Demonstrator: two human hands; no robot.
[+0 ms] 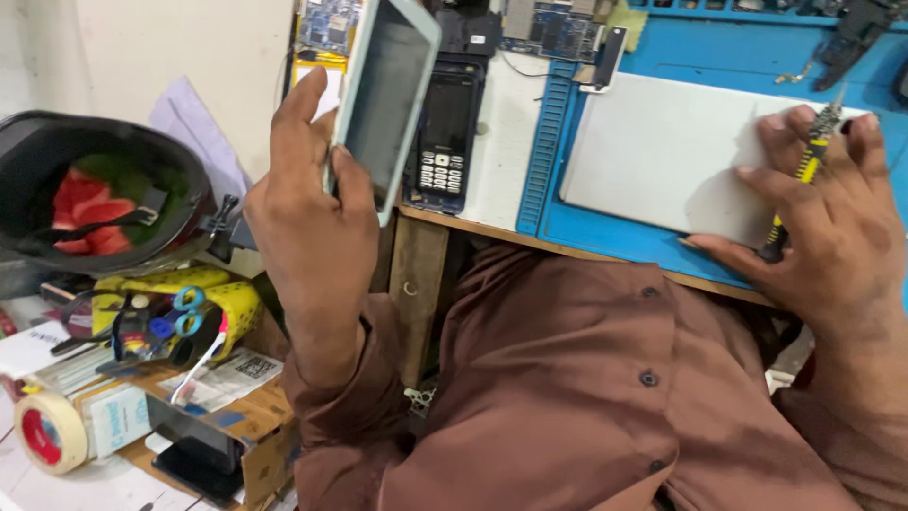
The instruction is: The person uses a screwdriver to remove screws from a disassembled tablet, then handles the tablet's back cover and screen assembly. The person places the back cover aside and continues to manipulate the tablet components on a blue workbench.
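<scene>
His left hand (307,203) clasps a tablet (388,99) by one edge above the desk (577,241); it could slip. Right hand (832,218) pinches a screwdriver (802,170) between its fingers.

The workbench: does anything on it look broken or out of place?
Yes. Bare circuit boards lie exposed at the back, beside a keypad phone. The left hand holds a tablet; the right hand grips a screwdriver.

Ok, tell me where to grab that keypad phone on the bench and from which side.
Take the keypad phone by its long side edges near the lower keypad end, coming from the bench's front edge. It lies flat, screen up, lengthwise toward you; the tablet in the left hand covers its left side, so approach from the right.
</scene>
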